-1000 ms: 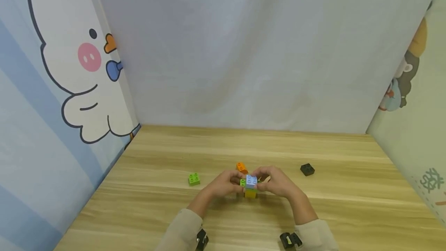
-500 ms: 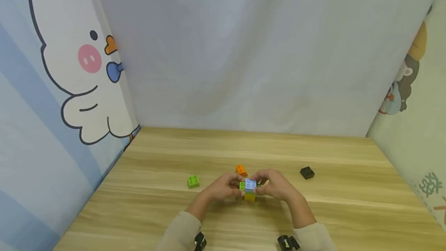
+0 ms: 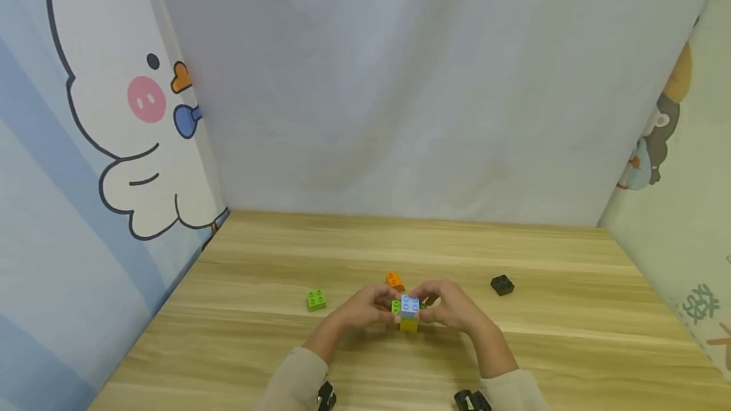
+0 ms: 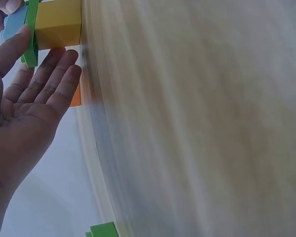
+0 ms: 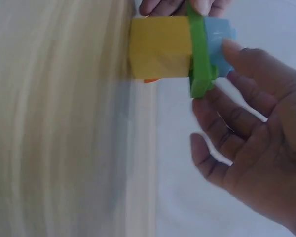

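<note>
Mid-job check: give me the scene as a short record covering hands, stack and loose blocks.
stack: blue block on green plate on yellow block
left hand: pinches green plate
right hand: thumb on blue block
loose, left: lime block
loose, behind stack: orange block
loose, right: black block

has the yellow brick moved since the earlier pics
No, it shows no clear shift either way: in the head view, the yellow brick keeps its place relative to the black brick.

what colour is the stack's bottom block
Yellow; the bottom block shows best in the right wrist view.
</note>
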{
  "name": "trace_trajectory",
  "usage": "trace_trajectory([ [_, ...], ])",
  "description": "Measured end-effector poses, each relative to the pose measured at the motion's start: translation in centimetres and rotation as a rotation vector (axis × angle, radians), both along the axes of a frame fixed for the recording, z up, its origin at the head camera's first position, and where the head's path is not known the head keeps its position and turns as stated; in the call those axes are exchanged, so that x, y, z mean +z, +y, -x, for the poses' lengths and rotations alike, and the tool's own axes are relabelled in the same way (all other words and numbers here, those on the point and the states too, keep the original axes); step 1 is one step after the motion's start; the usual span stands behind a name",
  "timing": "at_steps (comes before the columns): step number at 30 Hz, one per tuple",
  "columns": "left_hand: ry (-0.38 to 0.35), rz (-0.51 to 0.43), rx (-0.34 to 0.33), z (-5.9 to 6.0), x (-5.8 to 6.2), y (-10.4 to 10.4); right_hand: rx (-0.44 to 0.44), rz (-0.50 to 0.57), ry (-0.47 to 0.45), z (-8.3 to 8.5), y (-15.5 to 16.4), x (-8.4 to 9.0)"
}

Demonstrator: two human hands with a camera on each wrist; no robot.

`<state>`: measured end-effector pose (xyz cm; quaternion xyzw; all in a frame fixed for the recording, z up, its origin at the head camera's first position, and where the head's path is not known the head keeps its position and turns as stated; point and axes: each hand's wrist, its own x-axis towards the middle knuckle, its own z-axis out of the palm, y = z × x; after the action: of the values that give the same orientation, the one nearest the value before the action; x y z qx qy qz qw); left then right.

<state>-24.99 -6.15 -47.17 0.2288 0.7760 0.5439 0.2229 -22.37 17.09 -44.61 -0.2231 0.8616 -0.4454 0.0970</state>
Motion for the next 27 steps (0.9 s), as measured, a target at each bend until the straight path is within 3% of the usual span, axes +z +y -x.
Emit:
trace_trajectory([
  [12,0.022,0.014,0.01,0.0,0.1,0.0,0.012,-0.049,-0.003,-1.1,-0.3,1.5],
  [19,0.02,0.016,0.021,-0.3,0.1,-0.1,-0.048,-0.08,-0.012,-1.9,0.3,2.1],
  [27,0.076,0.038,0.039,-0.3,-0.1,0.4,-0.095,-0.063,0.014,-2.2,1.7,2.3],
])
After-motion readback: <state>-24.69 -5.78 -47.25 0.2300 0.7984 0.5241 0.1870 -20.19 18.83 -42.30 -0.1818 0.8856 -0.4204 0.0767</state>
